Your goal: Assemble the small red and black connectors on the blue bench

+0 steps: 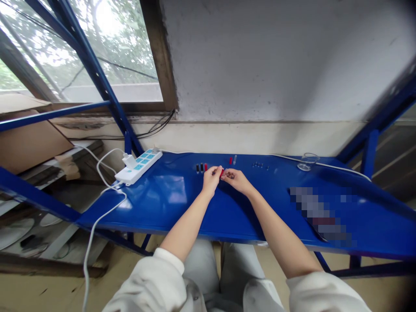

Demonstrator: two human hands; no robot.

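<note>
- Head view: pale sleeves (152,281) frame two bare forearms stretched over a blue table (234,216).
- A long, dark-edged item (320,212) lies on the table, right of the right forearm, its surface obscured.
- At mid-table, the left hand (210,178) pinches a small red piece (222,173) between thumb and fingers; the right hand (238,180) curls its fingers against it, though whether they grip cannot be told.
- The step in hand appears to be two-handed fitting or handling of that piece; the next move likely calls for a steady left pinch and fine right fingertip control.
- Just beyond the left hand stand two black cylinders (199,167) beside a red cylinder (206,167).
- Farther back are another red cylinder (230,160), a clear tube (235,159), tiny clear pieces (258,164) and a clear round container (308,163).
- Behind them rises a gray wall (260,60).
</note>
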